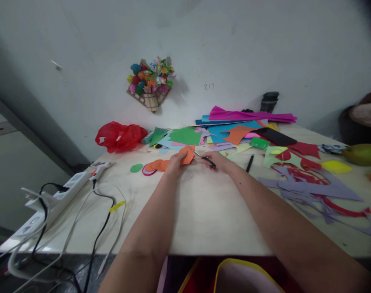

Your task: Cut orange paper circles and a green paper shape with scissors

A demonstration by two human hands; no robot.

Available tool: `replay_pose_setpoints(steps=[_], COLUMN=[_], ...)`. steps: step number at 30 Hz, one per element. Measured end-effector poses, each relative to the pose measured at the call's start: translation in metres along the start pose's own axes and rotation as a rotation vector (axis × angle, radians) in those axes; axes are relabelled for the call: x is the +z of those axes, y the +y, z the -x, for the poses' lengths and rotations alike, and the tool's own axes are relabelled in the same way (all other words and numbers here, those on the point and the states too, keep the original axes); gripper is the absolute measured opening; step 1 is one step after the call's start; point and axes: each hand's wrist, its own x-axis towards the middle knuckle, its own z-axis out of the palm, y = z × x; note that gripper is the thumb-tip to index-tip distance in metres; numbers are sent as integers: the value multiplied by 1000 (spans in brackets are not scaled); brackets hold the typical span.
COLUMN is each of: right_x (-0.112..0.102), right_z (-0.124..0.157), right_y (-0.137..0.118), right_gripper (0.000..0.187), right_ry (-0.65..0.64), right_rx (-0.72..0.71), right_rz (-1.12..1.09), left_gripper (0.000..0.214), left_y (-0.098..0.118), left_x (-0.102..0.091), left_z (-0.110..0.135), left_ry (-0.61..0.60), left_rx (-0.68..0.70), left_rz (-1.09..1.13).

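Note:
My left hand (pixel 175 162) is closed on an orange paper piece (pixel 187 156) with a partly rounded edge, held over the middle of the table. My right hand (pixel 217 160) grips black-handled scissors (pixel 208 161), whose blades reach the upper edge of that piece. Left of my left hand lies an overlapping row of orange paper discs (pixel 156 165), with a red-and-purple rimmed disc under its left end. A green disc (pixel 136 168) rests a little farther left. Whether the blades are parted is too small to tell.
Coloured sheets (pixel 185 136) are heaped along the wall, with a red plastic bag (pixel 121 136) to their left. Purple scraps (pixel 306 187) spread at right, near a black pen (pixel 250 163). A white power strip (pixel 58 199) and cables line the left edge. Paper flowers (pixel 151 79) hang above.

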Motion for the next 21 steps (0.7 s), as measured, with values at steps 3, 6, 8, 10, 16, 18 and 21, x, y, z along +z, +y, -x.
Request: replay_pose_setpoints(steps=[3,6,8,10,16,18,21], right_x=[0,0,0,0,0,0,0], right_z=[1,2,2,2,0,0,-2], right_y=[0,-1,-2,-2,0,1,3], right_gripper=[35,35,36,36,34,35,36], right_ry=[1,3,-1,-4,-6,-7,-17], right_rx=[-5,-7,-7,-1,-10,-15,-25], right_rz=[7,11,9,7,9,7,3], left_gripper=[14,12,11,13,15,14,12], left_y=[-1,-1,-1,-1,0,0,-1], left_x=[0,1,2,2,1,1,1], left_z=[-1,-2,-2,-2,0,-1,-3], left_ry=[9,20,32,30,22,24,32], left_rx=[-1,4,8,7,-1,0,-7], left_rz=[24,43,54,58,53,57,65])
